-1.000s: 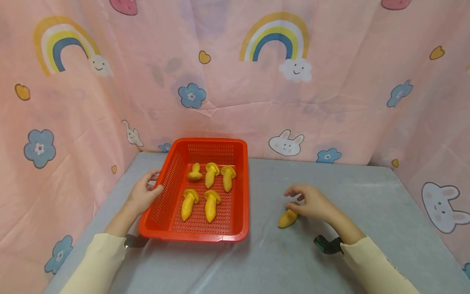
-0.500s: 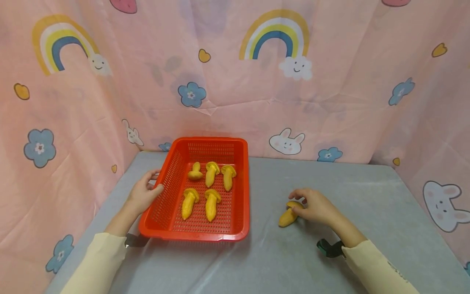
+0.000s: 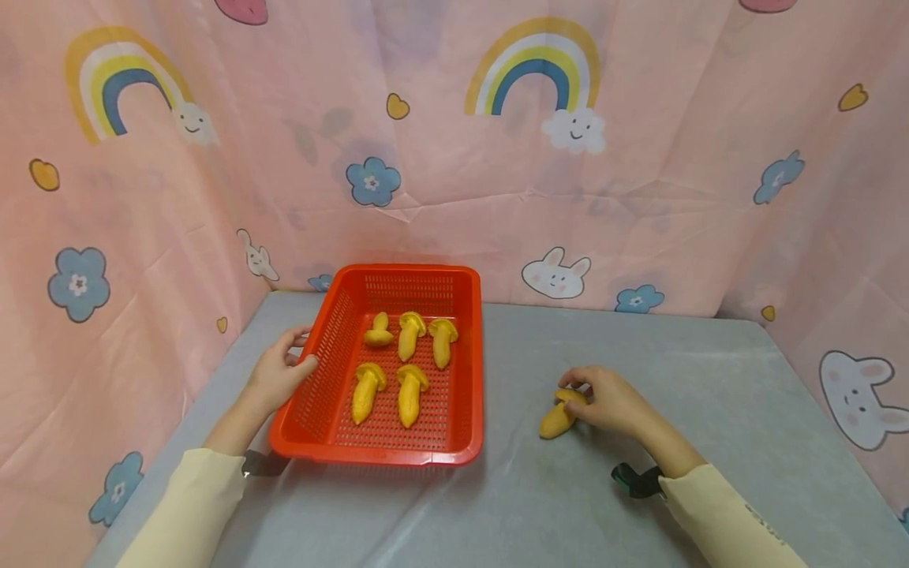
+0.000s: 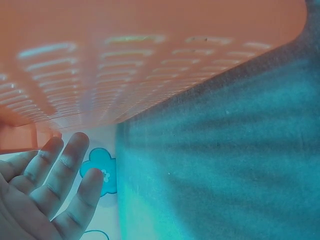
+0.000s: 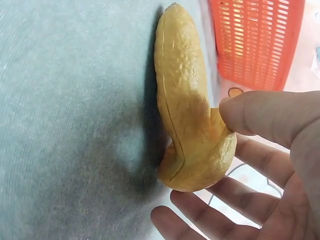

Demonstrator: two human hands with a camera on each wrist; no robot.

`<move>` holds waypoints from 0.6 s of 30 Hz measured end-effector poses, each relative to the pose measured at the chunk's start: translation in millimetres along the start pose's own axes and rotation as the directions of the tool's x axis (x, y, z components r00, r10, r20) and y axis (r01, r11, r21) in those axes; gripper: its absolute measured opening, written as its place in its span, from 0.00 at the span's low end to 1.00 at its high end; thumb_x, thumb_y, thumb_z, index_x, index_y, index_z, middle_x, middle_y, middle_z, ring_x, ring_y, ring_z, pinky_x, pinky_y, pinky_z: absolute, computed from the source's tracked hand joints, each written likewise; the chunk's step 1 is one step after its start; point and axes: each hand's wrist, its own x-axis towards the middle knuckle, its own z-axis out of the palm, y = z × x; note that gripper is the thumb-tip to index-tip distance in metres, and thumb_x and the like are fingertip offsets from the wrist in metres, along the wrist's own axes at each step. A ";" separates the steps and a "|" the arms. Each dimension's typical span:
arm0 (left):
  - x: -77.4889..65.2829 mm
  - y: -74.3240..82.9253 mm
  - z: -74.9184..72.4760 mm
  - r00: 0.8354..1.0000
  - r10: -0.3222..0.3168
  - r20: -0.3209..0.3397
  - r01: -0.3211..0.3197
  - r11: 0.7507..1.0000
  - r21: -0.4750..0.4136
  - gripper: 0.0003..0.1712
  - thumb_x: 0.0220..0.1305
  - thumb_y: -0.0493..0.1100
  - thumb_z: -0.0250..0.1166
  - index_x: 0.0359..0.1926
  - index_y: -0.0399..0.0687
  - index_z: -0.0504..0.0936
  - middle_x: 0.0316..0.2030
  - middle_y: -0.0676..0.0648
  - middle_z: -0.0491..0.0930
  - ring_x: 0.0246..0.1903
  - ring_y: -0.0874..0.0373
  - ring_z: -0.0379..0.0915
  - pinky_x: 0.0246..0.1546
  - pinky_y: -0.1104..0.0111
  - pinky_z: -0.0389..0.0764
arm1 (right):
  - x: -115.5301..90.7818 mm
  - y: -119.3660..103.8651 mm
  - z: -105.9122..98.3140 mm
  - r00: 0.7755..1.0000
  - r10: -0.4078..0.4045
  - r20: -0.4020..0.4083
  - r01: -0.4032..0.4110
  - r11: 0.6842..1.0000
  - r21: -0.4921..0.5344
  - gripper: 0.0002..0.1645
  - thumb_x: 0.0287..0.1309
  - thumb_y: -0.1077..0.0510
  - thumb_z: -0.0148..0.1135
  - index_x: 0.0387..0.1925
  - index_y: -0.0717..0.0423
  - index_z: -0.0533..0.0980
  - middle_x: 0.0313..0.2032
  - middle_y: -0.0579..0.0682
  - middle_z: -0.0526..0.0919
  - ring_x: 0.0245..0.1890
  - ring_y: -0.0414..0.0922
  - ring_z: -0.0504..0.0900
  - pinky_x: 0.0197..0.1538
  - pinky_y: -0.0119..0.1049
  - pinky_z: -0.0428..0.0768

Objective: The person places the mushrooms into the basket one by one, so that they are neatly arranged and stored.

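Note:
My left hand (image 3: 278,377) is at the left side of a red plastic basket (image 3: 376,454), its thumb over the rim and its fingers outside the wall. In the left wrist view, those fingers (image 4: 75,155) spread below the slotted side. My right hand (image 3: 609,399) pinches the cap of a yellow toy mushroom (image 3: 555,423) on the table right of the basket. The right wrist view shows the thumb on the mushroom's (image 5: 182,75) cap, other fingers loosely bent around and below it. The stem points away from the palm.
Several similar yellow mushrooms (image 3: 408,402) lie in two rows on the basket floor. A grey cloth covers the table (image 3: 511,505). Pink printed curtains (image 3: 454,158) hang behind and at both sides. A dark wrist device (image 3: 635,480) sits under the right forearm.
My right hand has shifted slightly right and down, and its thumb and fingers have closed onto the mushroom's cap. The left hand and basket stay put.

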 end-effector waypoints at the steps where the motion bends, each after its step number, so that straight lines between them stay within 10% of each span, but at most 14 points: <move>1: 0.1 0.2 0.1 1.000 0.001 0.000 -0.001 1.000 0.000 0.32 0.64 0.40 0.56 0.69 0.42 0.62 0.58 0.34 0.69 0.36 0.50 0.76 0.32 0.67 0.82 | 0.0 0.3 0.3 1.000 -0.001 -0.001 0.001 1.000 0.003 0.14 0.50 0.58 0.67 0.41 0.56 0.80 0.40 0.55 0.83 0.35 0.46 0.79 0.40 0.42 0.80; 18: -1.4 5.8 -2.0 1.000 -0.008 0.000 0.008 1.000 0.006 0.32 0.64 0.40 0.56 0.69 0.41 0.61 0.58 0.34 0.69 0.36 0.52 0.75 0.31 0.70 0.80 | -0.1 2.0 0.8 1.000 -0.013 -0.002 0.013 0.998 0.055 0.13 0.52 0.59 0.66 0.42 0.57 0.80 0.40 0.55 0.83 0.34 0.45 0.79 0.37 0.37 0.78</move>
